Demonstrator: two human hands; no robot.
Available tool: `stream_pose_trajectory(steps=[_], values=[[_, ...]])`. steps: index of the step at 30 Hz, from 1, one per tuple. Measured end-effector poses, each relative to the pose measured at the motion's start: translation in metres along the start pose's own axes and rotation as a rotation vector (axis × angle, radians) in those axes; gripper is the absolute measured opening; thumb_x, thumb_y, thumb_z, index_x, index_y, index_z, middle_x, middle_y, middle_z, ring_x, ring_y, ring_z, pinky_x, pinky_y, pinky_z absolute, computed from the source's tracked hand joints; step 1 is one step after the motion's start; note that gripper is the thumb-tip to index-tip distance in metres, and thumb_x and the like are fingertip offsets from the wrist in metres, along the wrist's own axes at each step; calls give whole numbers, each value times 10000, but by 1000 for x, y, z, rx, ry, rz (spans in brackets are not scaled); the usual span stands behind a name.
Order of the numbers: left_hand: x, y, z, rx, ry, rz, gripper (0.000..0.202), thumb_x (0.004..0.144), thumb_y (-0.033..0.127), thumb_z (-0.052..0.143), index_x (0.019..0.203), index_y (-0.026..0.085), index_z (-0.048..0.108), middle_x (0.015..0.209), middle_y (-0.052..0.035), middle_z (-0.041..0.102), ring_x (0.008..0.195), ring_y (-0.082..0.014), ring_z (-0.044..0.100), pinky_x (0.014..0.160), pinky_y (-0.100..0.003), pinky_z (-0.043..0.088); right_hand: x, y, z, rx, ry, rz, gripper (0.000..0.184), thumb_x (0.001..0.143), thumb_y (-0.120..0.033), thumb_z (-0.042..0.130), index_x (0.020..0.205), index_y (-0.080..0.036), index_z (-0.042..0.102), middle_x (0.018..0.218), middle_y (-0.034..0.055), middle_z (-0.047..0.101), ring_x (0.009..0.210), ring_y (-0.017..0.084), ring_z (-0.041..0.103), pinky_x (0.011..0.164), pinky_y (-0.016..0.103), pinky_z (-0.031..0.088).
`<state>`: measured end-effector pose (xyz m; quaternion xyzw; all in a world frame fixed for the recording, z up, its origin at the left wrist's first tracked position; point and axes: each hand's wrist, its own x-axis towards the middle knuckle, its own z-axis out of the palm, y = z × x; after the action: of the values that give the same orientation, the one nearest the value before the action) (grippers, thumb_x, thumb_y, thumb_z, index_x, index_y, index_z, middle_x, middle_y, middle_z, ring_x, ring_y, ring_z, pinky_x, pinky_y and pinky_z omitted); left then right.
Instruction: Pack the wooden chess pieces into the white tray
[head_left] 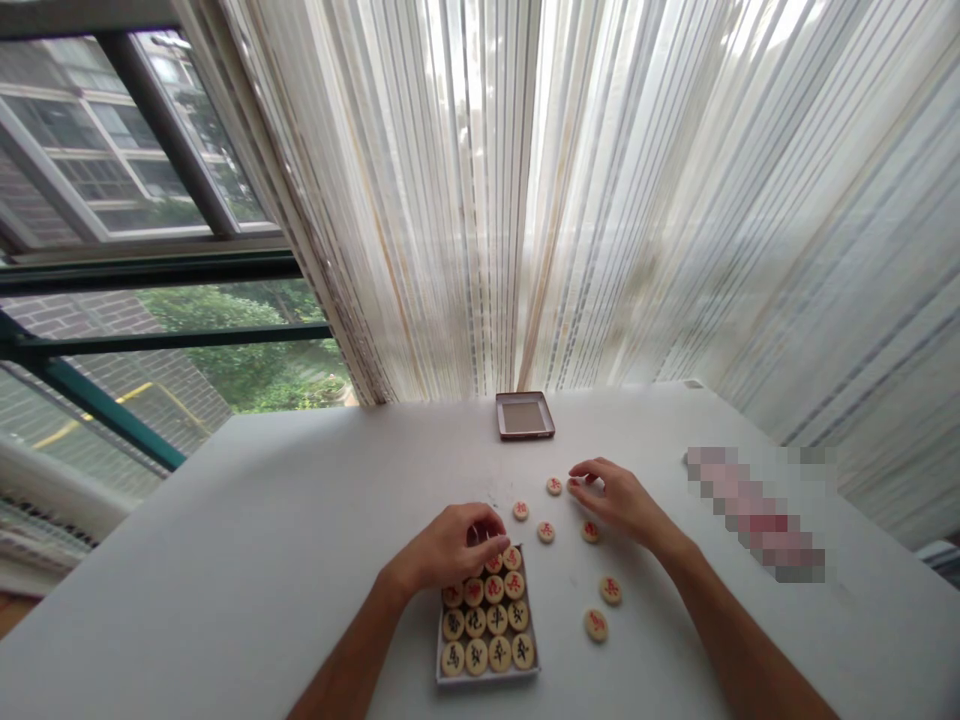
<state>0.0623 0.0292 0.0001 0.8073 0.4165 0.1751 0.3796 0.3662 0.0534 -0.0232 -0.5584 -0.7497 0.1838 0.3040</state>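
Round wooden Chinese chess pieces [496,622] with black or red characters fill rows of a shallow white box [487,682]. My left hand [457,545] is over the far end of this box, its thumb and fingers curled close together; whatever they hold is hidden. Out on the table, my right hand [615,500] pinches a Chinese chess piece [573,484], mostly covered by thumb and forefinger. Just left of those fingertips lies another red-marked piece [554,486]. Several more lie loose, among them one under the right wrist side [591,532] and one nearer me [596,625].
An open box lid [525,416] lies near the white table's [300,500] far edge. At the right, a blurred-out pinkish object [757,515] rests on the table. Striped sheer curtains [480,200] hang behind, with a window [135,150] at the left.
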Motion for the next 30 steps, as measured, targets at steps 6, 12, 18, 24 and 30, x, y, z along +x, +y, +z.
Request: stream_pose_trajectory(steps=[6, 12, 18, 24, 30], values=[[2, 3, 0, -16, 95, 5, 284, 933, 393, 536, 922, 160, 698, 829, -28, 693, 749, -150, 607, 697, -239, 484, 3, 6, 4, -5, -2, 1, 196, 845, -345, 614, 931, -203, 718, 886, 53, 705, 832, 215, 652, 794, 339, 506], [-2, 3, 8, 60, 8, 31, 259, 806, 396, 703, 978, 203, 702, 897, -21, 664, 759, -153, 601, 684, -236, 484, 2, 8, 1, 8, 15, 14, 220, 883, -382, 585, 992, -232, 703, 960, 44, 706, 862, 207, 658, 775, 326, 507], [-2, 4, 9, 118, 25, 44, 255, 807, 402, 709, 979, 214, 699, 915, -19, 645, 785, -159, 594, 730, -251, 487, 0, 3, -7, -2, 40, -24, 199, 893, -371, 585, 991, -239, 697, 963, 39, 710, 859, 204, 661, 756, 324, 512], [-5, 5, 1, 50, -46, 10, 339, 800, 454, 719, 1036, 213, 687, 927, -23, 651, 798, -165, 609, 706, -246, 497, -1, -2, -11, -16, 66, -27, 197, 909, -352, 569, 983, -226, 701, 946, 49, 713, 839, 203, 667, 728, 323, 517], [-4, 4, 4, 96, -30, 34, 349, 786, 456, 730, 1035, 214, 698, 965, -34, 656, 841, -182, 617, 756, -264, 504, -5, -26, -15, 82, -32, -54, 260, 930, -416, 539, 989, -225, 705, 956, 59, 731, 813, 197, 669, 660, 301, 524]])
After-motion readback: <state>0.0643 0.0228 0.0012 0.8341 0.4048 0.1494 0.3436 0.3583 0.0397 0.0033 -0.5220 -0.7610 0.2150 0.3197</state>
